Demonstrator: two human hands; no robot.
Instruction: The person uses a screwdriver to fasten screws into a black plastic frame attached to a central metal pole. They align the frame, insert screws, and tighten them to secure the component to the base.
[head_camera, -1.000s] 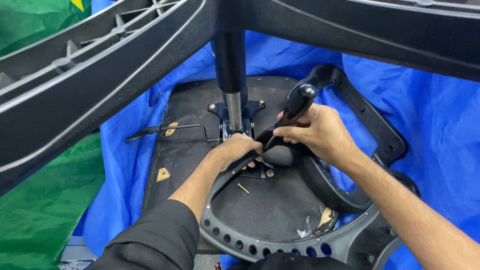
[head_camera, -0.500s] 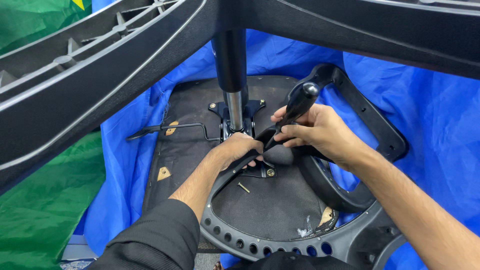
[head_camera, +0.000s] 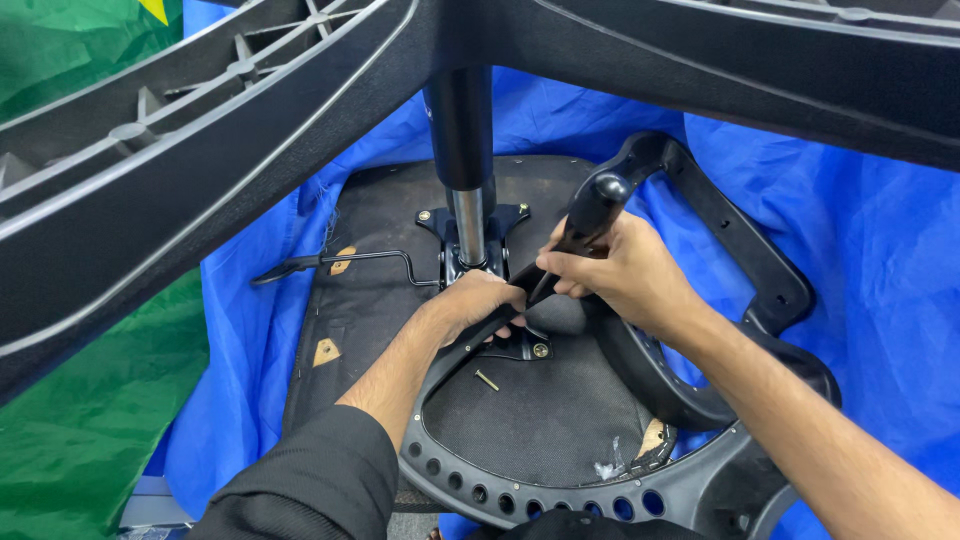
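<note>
An office chair lies upside down, its black seat underside facing up and its gas cylinder rising toward the black star base overhead. My right hand grips a black-handled screwdriver, its shaft slanting down-left. My left hand rests at the metal seat mechanism plate, fingers closed around the screwdriver's tip area; the tip itself is hidden. A loose screw lies on the seat just below.
A black plastic armrest loop curves at the right, joined to a perforated grey-black backrest bracket in front. A thin adjustment lever sticks out left. Blue tarp lies beneath; green cloth at left.
My right hand and the screwdriver handle have shifted very slightly; my left hand stays at the mechanism plate.
</note>
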